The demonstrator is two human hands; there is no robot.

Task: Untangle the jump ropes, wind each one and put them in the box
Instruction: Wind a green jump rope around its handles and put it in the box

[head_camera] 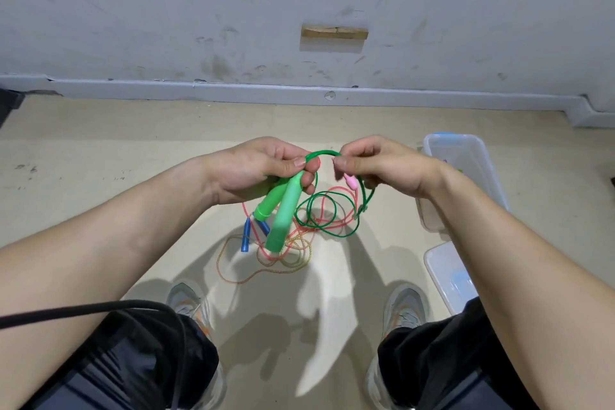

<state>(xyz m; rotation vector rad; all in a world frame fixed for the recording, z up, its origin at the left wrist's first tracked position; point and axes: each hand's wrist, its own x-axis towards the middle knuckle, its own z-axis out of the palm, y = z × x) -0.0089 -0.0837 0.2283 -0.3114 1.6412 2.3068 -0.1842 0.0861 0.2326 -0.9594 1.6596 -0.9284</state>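
Step in hand, as I read it: freeing the green rope (pixel 324 152) from the pile.

Left hand (pixel 263 170), centre-left of frame, grips both green handles (pixel 284 213) with the rope's start under the thumb. Right hand (pixel 379 166), centre-right, pinches the same rope between thumb and fingers. A short arc spans hand to hand. A pink handle (pixel 350 180) pokes out just under the right thumb; can't tell if it's gripped or only caught in the loops.

To do it well:
- Hold the handles fixed in the left hand and feed rope through the right pinch.
- Lift slowly so the green loops slide off the pink rope (pixel 336 189) instead of cinching.
- Shed the pink handle first, or it likely drags along.
- Wind only once the green hangs free.

The rest of the green rope hangs in loops below both hands, centre frame, crossing the pink rope. Blue handles (pixel 246 236) and orange rope (pixel 239 282) lie on the floor (pixel 133 176) below the left hand. The box (pixel 466 156) sits at the right edge, just beyond the right wrist and partly hidden by the forearm. Its lid (pixel 446 263) is below it.
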